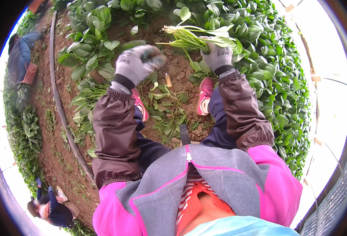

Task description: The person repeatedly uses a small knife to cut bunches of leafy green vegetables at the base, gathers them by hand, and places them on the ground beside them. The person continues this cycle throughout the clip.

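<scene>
My right hand (217,53), in a grey knitted work glove, is closed around a bunch of leafy greens (188,38) that look like spinach. Pale roots point left and broad leaves fan out to the right. My left hand (141,60), gloved the same way, is blurred, with its fingers curled above the soil to the left of the bunch; whether anything is in it cannot be told. Below and between the hands, a short wooden handle (168,80) stands among loose leaves, its far end not clearly visible. Cut greens (87,97) lie in a heap beside my left forearm.
Dense leafy plants (265,65) grow along the right and ahead. A long grey hose or pipe (56,88) runs over brown soil (43,103) at the left. Beyond it are two people, one bending (25,53) near a reddish crate (30,73), another low down (58,209). Leaf scraps (167,118) litter the ground between my pink shoes.
</scene>
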